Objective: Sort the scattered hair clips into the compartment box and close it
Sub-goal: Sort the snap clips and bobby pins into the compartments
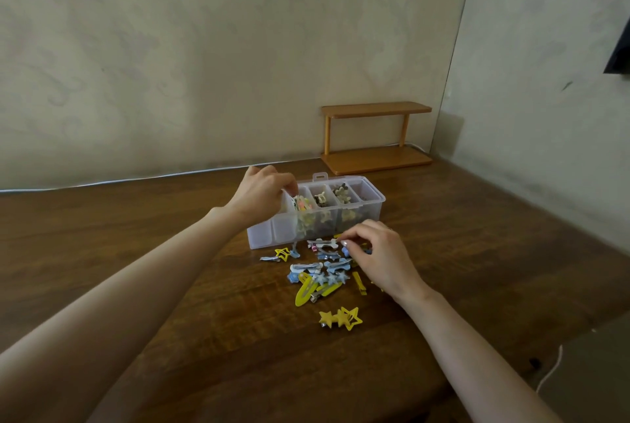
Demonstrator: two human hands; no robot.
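Note:
A clear plastic compartment box [373, 199] stands open on the brown wooden table [170, 235]; several of its compartments hold small clips. My left hand [260, 192] hovers over the box's left-middle compartment, fingertips pinched on a colourful hair clip [301, 203]. In front of the box lies a scatter of blue, white and yellow hair clips [318, 274]. My right hand [381, 254] rests on the pile's right side, its fingertips closing on a white clip [324, 244]. A yellow double-star clip [341, 317] lies nearest to me.
A small two-level wooden shelf [375, 138] stands at the back against the wall. A white cable [136, 178] runs along the table's far edge. Another white cord [552, 371] hangs off the table's right front corner.

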